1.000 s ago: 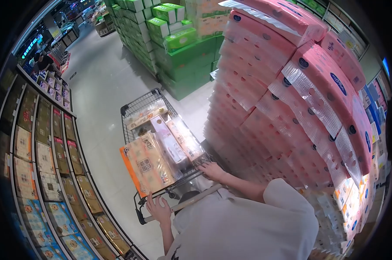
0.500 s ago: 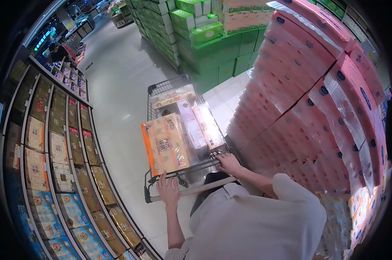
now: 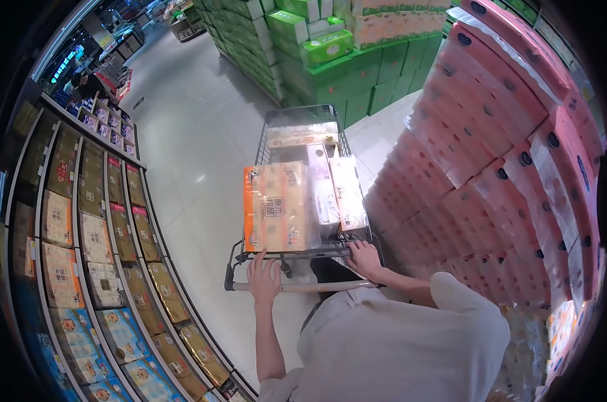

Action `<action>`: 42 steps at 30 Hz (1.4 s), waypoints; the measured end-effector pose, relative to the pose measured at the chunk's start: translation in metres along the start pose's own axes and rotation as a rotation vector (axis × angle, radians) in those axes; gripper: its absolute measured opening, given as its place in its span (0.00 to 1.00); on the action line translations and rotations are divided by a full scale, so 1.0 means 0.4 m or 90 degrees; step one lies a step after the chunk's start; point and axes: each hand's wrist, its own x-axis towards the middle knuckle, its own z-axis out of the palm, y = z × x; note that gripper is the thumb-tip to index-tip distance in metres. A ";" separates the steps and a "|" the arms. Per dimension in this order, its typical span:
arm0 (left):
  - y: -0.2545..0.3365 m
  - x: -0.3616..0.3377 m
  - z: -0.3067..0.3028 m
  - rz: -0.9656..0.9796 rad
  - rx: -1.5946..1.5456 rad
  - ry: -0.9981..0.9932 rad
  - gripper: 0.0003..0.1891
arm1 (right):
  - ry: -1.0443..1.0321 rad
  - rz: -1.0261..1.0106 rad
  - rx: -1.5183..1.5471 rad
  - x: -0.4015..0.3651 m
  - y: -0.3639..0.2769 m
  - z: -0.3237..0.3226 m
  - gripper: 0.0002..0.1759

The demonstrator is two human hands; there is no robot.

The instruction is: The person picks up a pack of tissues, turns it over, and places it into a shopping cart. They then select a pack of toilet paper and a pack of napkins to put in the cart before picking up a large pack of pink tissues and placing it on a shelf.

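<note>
A dark wire shopping cart (image 3: 270,134) stands in front of me, loaded with an orange-edged tissue pack (image 3: 274,208), a pale purple-white pack (image 3: 323,184), a narrow white pack (image 3: 349,194) and another pack (image 3: 302,136) at its far end. My left hand (image 3: 264,276) lies over the left part of the light handle bar (image 3: 300,287), its fingers stretched forward and apart. My right hand (image 3: 366,260) is on the cart's near rim at the right, its fingertips curled over the wire and partly hidden; what they grip is too small to make out.
Shelves of packaged tissues (image 3: 112,281) line the left side. Pink packs (image 3: 471,154) form a tall stack close on the right. Green boxes (image 3: 367,77) are piled ahead. Shiny floor (image 3: 189,127) runs forward between them. A dark-clothed person (image 3: 87,86) is far off at the left.
The cart has swung round to point more straight ahead, its far end moving right. Both hands have shifted slightly right with it and remain on the cart.
</note>
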 end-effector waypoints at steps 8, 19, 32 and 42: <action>-0.046 0.184 0.014 0.072 -0.018 -0.040 0.12 | 0.054 0.072 0.027 0.059 -0.027 -0.011 0.28; -0.104 0.450 0.067 0.102 -0.021 -0.058 0.13 | 0.062 0.192 0.066 0.179 -0.052 -0.019 0.29; -0.118 0.753 0.137 0.195 -0.081 -0.108 0.15 | 0.142 0.282 0.080 0.353 -0.042 -0.023 0.25; -0.120 0.947 0.187 0.225 -0.067 -0.172 0.14 | 0.170 0.353 0.095 0.472 -0.039 -0.030 0.24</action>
